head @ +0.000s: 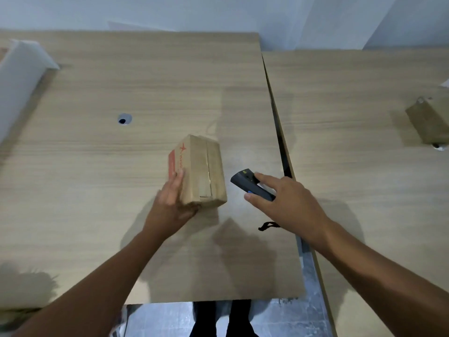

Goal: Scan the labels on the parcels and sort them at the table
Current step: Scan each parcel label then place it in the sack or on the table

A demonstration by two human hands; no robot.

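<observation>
A brown cardboard parcel (202,170) with red print on its left side and tape along its top lies near the middle of the wooden table (121,88). My left hand (171,199) holds the parcel at its near left corner, fingers up along the printed side. My right hand (281,198) grips a black handheld scanner (247,182) just right of the parcel, index finger stretched over its top. The scanner's black wrist strap (267,225) hangs below my hand. No label shows on the parcel's visible faces.
A second brown parcel (428,124) lies at the far right on the adjoining table (352,117). A white divider panel (21,76) stands at the left edge. A cable hole (124,119) sits in the tabletop. A narrow gap (283,147) separates the two tables.
</observation>
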